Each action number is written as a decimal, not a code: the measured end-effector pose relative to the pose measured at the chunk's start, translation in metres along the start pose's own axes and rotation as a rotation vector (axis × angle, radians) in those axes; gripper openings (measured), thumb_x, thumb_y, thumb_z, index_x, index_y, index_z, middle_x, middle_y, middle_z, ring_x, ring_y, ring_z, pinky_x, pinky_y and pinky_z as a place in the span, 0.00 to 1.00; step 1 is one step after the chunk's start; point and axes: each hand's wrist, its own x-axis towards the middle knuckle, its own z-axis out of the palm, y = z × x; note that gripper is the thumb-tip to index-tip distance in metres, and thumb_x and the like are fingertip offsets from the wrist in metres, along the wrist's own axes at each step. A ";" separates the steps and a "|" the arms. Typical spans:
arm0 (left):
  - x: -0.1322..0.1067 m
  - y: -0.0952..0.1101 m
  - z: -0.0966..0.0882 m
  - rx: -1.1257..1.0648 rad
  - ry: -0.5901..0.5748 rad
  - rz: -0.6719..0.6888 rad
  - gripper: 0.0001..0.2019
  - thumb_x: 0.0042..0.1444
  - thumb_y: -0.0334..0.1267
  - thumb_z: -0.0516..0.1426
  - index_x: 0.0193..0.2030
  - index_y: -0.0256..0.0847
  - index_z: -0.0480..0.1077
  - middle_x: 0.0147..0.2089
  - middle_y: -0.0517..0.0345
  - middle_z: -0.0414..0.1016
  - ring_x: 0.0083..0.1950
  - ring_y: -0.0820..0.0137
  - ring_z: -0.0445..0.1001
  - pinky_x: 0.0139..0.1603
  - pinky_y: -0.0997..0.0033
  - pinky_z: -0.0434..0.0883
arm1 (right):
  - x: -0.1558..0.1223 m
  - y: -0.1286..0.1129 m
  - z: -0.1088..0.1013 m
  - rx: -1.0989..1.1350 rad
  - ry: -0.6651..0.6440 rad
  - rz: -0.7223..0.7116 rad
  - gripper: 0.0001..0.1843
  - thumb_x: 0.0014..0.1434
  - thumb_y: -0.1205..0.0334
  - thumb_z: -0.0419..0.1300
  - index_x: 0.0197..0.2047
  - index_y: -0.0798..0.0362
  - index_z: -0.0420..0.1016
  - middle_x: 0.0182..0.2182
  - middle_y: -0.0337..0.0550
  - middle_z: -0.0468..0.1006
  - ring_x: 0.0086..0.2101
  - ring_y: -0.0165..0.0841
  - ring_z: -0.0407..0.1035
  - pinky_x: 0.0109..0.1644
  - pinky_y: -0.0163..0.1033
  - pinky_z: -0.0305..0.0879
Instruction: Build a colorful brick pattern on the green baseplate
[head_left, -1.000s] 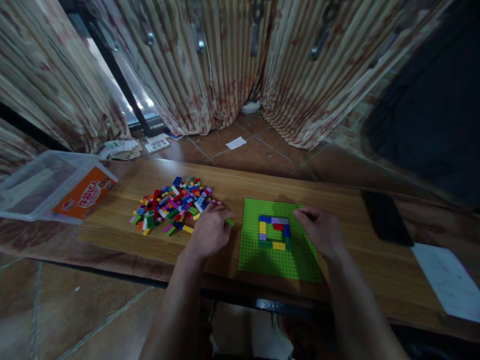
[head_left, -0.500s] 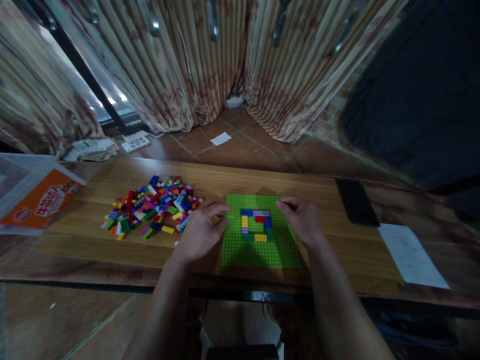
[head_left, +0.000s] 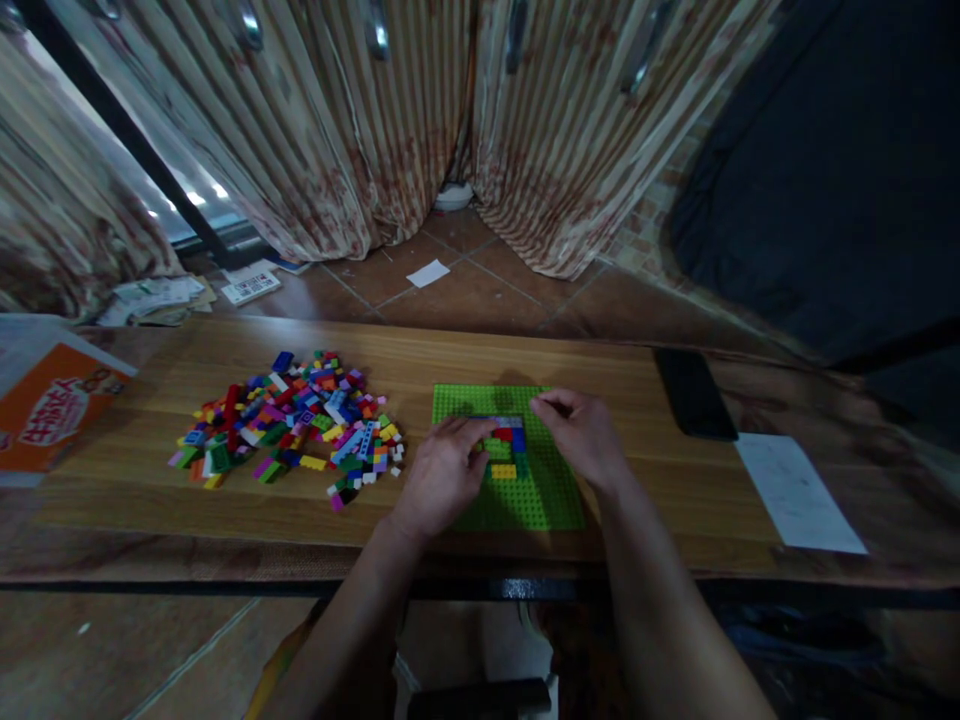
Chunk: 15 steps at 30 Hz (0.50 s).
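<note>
1. Brick frame (head_left: pixel 518 440): stands on green baseplate (head_left: pixel 525 512); probably light, rigid, smooth plastic.
2. Hold point: opposite side walls of a single brick.
3. Left hand (head_left: pixel 442 475): fingers curved, thumb slightly apart, covering the frame's left side; grip cannot be confirmed.
4. Right hand (head_left: pixel 581 432): thumb and forefinger nearly meet above the baseplate's far-right corner; contents indiscernible.

My left hand (head_left: pixel 442 475) and my right hand (head_left: pixel 581 437) are both bare. My forearms (head_left: pixel 652 590) are bare as well, narrow at the wrists (head_left: pixel 619 490) and gradually wider toward the lower edge of the view.
</note>
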 end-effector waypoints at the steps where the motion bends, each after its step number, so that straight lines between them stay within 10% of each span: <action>1: 0.001 0.001 0.001 0.003 -0.008 -0.002 0.16 0.56 0.28 0.57 0.51 0.44 0.72 0.49 0.57 0.78 0.51 0.65 0.74 0.60 0.58 0.68 | 0.000 -0.001 0.000 -0.004 -0.004 -0.005 0.14 0.56 0.53 0.58 0.33 0.53 0.80 0.30 0.43 0.82 0.31 0.35 0.72 0.38 0.39 0.63; 15: 0.010 0.005 0.023 -0.032 -0.058 -0.027 0.19 0.54 0.24 0.55 0.51 0.44 0.72 0.47 0.55 0.76 0.47 0.67 0.75 0.54 0.64 0.71 | -0.001 -0.005 0.004 -0.041 -0.026 -0.035 0.13 0.58 0.55 0.57 0.33 0.53 0.80 0.32 0.45 0.82 0.35 0.36 0.74 0.40 0.40 0.65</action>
